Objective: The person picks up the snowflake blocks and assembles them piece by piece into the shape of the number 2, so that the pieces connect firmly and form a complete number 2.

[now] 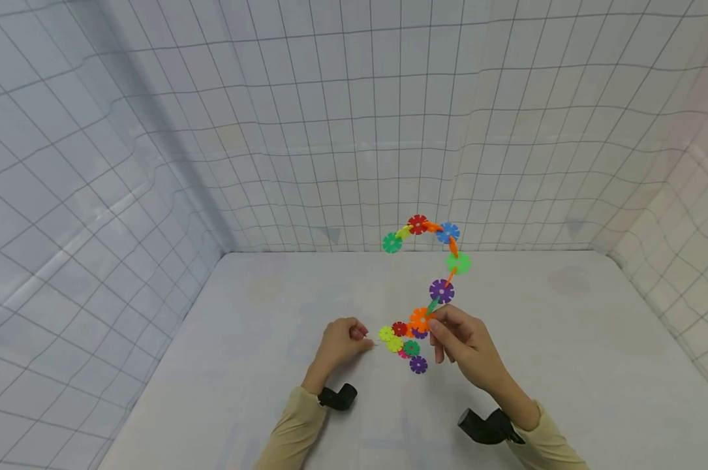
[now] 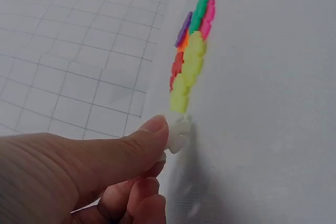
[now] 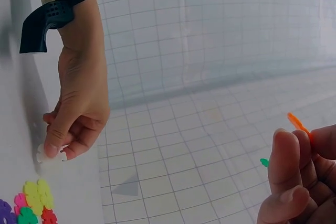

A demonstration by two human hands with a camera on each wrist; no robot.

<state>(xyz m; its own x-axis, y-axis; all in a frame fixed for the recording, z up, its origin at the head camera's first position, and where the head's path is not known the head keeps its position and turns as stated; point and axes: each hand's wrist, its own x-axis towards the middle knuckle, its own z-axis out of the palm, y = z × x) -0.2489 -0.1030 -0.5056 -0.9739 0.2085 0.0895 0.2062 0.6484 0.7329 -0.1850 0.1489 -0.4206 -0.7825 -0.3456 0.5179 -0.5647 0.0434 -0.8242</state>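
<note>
My left hand (image 1: 343,344) pinches a white notched disc (image 2: 179,134) between thumb and fingers, low over the table beside a pile of loose discs. My right hand (image 1: 468,343) pinches the orange disc (image 1: 420,320) at the lower end of a curved chain. From there the chain runs through a purple disc (image 1: 442,292), a light green disc (image 1: 459,263), a blue disc (image 1: 448,233) and a red disc (image 1: 417,224) to a green disc (image 1: 392,243) at its far end. In the right wrist view the orange disc (image 3: 298,124) shows edge-on at my fingers.
Loose discs lie between my hands: yellow (image 1: 394,344), red (image 1: 399,328), green (image 1: 412,348) and purple (image 1: 418,364), with pink and orange partly covered. The white table (image 1: 260,313) meets a grid-lined curtain (image 1: 330,130) at the back and sides.
</note>
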